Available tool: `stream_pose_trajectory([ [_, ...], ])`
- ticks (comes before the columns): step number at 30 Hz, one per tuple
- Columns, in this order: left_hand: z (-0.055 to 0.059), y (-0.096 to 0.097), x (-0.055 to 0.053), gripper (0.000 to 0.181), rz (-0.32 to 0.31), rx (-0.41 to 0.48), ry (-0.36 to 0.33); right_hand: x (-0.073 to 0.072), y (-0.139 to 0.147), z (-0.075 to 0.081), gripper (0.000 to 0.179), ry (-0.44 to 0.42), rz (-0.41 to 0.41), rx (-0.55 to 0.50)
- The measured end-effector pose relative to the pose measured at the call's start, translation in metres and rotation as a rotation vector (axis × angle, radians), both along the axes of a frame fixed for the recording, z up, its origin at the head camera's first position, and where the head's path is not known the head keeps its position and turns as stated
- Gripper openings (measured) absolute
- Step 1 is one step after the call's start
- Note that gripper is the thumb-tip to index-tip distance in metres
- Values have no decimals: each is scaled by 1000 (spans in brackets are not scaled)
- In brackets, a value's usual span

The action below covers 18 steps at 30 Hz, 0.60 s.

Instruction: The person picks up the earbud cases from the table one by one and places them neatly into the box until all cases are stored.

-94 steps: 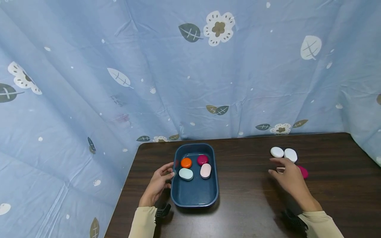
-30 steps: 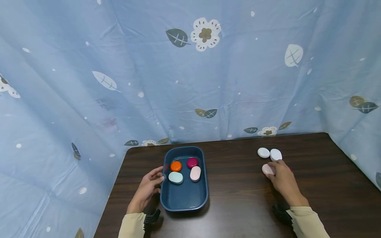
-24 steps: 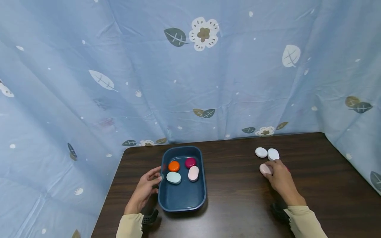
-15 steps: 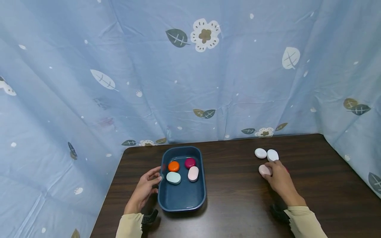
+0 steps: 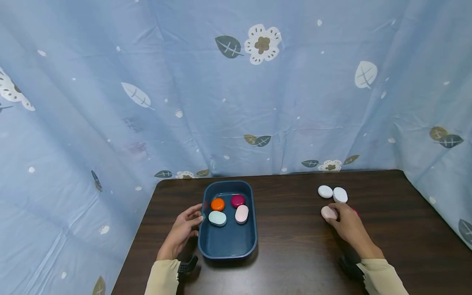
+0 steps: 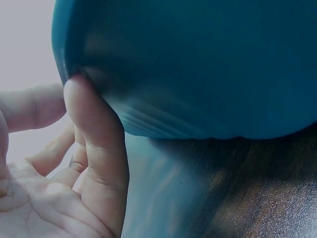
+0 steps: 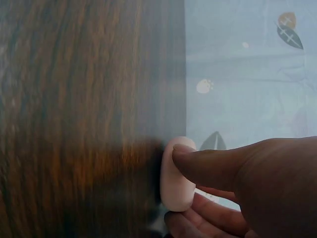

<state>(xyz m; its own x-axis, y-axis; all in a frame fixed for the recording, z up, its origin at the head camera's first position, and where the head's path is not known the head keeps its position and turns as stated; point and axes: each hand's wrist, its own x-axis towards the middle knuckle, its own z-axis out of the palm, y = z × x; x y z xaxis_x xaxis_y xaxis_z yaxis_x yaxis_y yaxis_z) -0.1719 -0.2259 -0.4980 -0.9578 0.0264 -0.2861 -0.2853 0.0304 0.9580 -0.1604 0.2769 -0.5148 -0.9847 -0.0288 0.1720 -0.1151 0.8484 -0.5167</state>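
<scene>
On the left of the table, my left hand [image 5: 181,230] touches the outer wall of a dark blue rectangular tray [image 5: 227,248] with thumb and fingertips. Close up in the left wrist view, the thumb [image 6: 94,114] lies against that wall. Inside the tray are an orange piece [image 5: 217,204], a magenta one [image 5: 237,200], a pale green oval [image 5: 217,218] and a pale pink oval [image 5: 241,214]. Over on the right, my right hand [image 5: 348,225] pinches another pale pink oval piece [image 7: 177,181] between thumb and fingers, low at the tabletop.
Just beyond the right hand lie a white oval piece [image 5: 325,191] and a white rounded-square piece [image 5: 340,195]. A magenta piece [image 5: 355,211] is mostly hidden behind that hand. Dark wood table [image 5: 287,246] spans the front; a blue patterned curtain [image 5: 206,90] hangs at its back edge.
Three seconds ago my right hand hovered spread over the pink oval; it then took the piece between thumb and fingers. The left hand stays at the tray. The head view has shifted slightly.
</scene>
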Motion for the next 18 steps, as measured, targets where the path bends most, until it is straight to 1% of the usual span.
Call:
stream_pose_trajectory([
  [6, -1, 1, -1, 47, 3, 13, -3, 1, -7, -1, 46, 13, 40, -29],
  [13, -2, 0, -1, 46, -2, 16, 1, 3, -25, 9, 47, 2, 84, -107],
  [18, -2, -1, -1, 46, 0, 12, 2, 7, -44, 18, 47, 6, 123, -154],
])
